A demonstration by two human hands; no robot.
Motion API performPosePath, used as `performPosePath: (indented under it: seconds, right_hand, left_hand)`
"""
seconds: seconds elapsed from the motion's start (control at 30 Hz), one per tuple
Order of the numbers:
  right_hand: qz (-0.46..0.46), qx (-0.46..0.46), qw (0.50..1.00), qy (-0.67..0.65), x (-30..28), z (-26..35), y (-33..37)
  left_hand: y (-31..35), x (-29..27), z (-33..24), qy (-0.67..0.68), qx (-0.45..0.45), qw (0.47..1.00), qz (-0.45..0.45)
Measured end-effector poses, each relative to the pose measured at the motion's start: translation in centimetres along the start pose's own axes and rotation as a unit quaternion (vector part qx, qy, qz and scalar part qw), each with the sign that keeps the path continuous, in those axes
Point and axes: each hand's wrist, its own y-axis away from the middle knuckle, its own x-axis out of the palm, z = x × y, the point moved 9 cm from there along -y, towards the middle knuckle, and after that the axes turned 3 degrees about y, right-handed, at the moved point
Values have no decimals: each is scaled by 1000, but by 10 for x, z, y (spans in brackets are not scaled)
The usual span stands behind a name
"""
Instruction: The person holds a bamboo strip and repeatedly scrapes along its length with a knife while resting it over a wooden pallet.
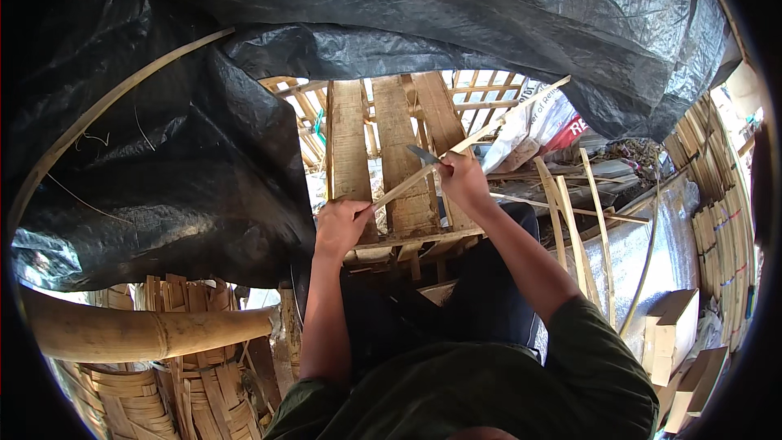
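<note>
A long pale strip, apparently split bamboo (405, 187), runs slantwise from lower left to upper right in front of me. My left hand (340, 226) is closed round its lower end. Further up the strip, my right hand (463, 181) grips a knife (421, 154); its grey blade points left and lies against or just over the strip. The knife's handle is hidden in my fist. Beyond my right hand the strip goes on toward a white and red sack. Under both hands is a bench of rough wooden planks (397, 122).
Several loose strips (603, 228) lean at my right, beside a silvery sheet (652, 253) and wooden blocks (673, 334). Black tarpaulin (163, 171) hangs at left and overhead. A thick bamboo pole (147, 334) lies at lower left, above woven baskets (122, 395). The printed sack (542, 126) lies far right.
</note>
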Motion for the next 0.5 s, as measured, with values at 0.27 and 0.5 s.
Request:
performPosePath:
  seconds: [0.27,0.5]
  right_hand:
    - [35,-28,999,4,9,17,9]
    - [60,-13,998,4,22,20,13]
  left_hand:
    - [-1,-4,2,35,2,999,-23]
    - [-1,0,7,46,-9,999,-8]
